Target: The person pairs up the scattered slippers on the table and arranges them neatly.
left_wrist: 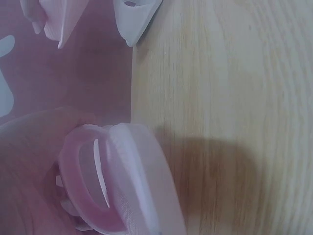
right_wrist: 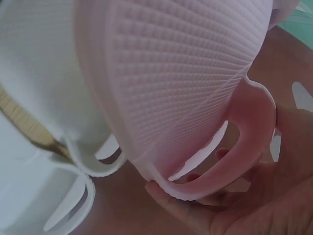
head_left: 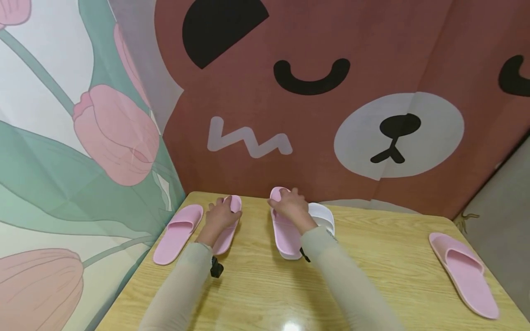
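Note:
My left hand [head_left: 220, 215] grips a pink slipper [head_left: 224, 241] by its strap, toward the back left of the table. In the left wrist view that slipper [left_wrist: 151, 181] stands tilted, and the palm [left_wrist: 29, 166] covers part of the strap. Farther right, my right hand [head_left: 291, 207] holds another pink slipper [head_left: 286, 234], its fingers around the strap. Just below this one shows the edge of a white slipper [head_left: 287, 256]; a second white slipper [head_left: 322, 212] lies to its right, partly behind the wrist. Both white slippers appear left of the held slipper [right_wrist: 186, 73] in the right wrist view.
One pink slipper [head_left: 178, 235] lies at the table's left edge, close beside my left hand. Another pink slipper [head_left: 464, 276] is near the right edge. A wall cloth with a bear face [head_left: 323, 119] rises behind the wooden table [head_left: 256, 294], and a tulip-patterned cloth [head_left: 116, 133] stands at left.

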`<state>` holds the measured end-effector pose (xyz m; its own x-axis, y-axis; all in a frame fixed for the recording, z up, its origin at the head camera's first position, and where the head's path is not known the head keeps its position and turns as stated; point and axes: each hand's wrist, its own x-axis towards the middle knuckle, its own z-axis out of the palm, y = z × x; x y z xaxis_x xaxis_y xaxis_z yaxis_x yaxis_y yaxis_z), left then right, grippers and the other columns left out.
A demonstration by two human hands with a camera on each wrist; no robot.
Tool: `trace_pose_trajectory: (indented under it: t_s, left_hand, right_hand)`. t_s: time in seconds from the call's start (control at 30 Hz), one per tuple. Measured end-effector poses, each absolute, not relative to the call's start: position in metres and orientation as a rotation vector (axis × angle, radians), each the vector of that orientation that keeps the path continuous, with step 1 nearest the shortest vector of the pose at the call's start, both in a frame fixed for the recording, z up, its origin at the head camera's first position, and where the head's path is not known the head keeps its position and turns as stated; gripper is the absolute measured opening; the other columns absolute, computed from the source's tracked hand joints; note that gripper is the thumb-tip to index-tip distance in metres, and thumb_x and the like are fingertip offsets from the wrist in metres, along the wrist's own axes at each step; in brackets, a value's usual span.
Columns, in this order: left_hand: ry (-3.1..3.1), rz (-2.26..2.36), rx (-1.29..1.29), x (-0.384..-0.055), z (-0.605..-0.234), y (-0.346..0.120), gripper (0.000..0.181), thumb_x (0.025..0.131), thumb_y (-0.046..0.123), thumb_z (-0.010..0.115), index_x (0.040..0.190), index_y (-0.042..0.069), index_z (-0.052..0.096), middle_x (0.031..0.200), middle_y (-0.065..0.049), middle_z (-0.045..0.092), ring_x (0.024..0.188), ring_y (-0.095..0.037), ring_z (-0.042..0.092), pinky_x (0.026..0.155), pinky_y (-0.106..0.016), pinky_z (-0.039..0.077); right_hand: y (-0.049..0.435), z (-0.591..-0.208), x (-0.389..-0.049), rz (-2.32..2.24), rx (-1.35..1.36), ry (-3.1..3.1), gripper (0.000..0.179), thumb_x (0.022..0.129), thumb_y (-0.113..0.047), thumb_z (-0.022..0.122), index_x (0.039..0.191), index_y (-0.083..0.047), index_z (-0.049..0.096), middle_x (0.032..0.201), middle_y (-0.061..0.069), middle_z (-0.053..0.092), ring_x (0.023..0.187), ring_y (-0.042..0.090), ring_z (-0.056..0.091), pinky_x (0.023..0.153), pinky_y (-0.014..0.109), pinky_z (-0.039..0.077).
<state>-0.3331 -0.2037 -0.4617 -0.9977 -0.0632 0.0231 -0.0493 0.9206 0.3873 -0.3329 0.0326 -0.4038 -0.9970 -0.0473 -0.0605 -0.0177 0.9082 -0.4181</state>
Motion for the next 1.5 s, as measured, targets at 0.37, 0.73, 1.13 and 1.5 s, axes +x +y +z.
trace_pose_trajectory:
  t_s: [0.37, 0.73, 1.13, 1.5]
  left_hand:
    - [-3.06, -0.587, 0.089, -0.334, -0.457, -0.202, 0.081, 0.093, 0.049, 0.064, 0.157, 0.009, 0.036, 0.155, -0.023, 0.037, 0.134, -0.054, 0.036, 0.102, -0.067, 0.039]
    - [-3.049, -0.588, 0.066, -0.334, -0.457, -0.205, 0.081, 0.092, 0.047, 0.065, 0.157, 0.008, 0.037, 0.155, -0.024, 0.038, 0.133, -0.055, 0.037, 0.102, -0.067, 0.038]
    - [-3.049, -0.572, 0.092, -0.335, -0.46, -0.207, 0.08, 0.092, 0.048, 0.064, 0.156, 0.009, 0.038, 0.154, -0.024, 0.04, 0.133, -0.054, 0.038, 0.102, -0.067, 0.038]
    - [-3.074, -0.582, 0.112, -0.336, -0.464, -0.208, 0.081, 0.092, 0.05, 0.062, 0.157, 0.01, 0.036, 0.154, -0.023, 0.039, 0.134, -0.054, 0.036, 0.102, -0.067, 0.038]
  right_hand:
    - [0.011, -0.405, -0.334, -0.711, -0.051, 3.014, 0.077, 0.091, -0.066, 0.058, 0.15, -0.017, 0.049, 0.137, 0.021, 0.048, 0.122, 0.046, 0.052, 0.097, 0.056, 0.046]
    - [-0.001, -0.408, -0.334, -0.757, -0.039, 2.977, 0.077, 0.095, -0.067, 0.051, 0.153, -0.016, 0.045, 0.142, 0.024, 0.043, 0.127, 0.046, 0.048, 0.101, 0.057, 0.043]
    - [-0.014, -0.417, -0.339, -0.738, -0.068, 3.007, 0.074, 0.095, -0.066, 0.051, 0.15, -0.017, 0.05, 0.139, 0.022, 0.047, 0.122, 0.046, 0.054, 0.094, 0.055, 0.047]
    - [-0.025, -0.425, -0.34, -0.767, -0.052, 2.994, 0.074, 0.094, -0.066, 0.051, 0.15, -0.017, 0.05, 0.14, 0.022, 0.047, 0.121, 0.045, 0.055, 0.095, 0.054, 0.047]
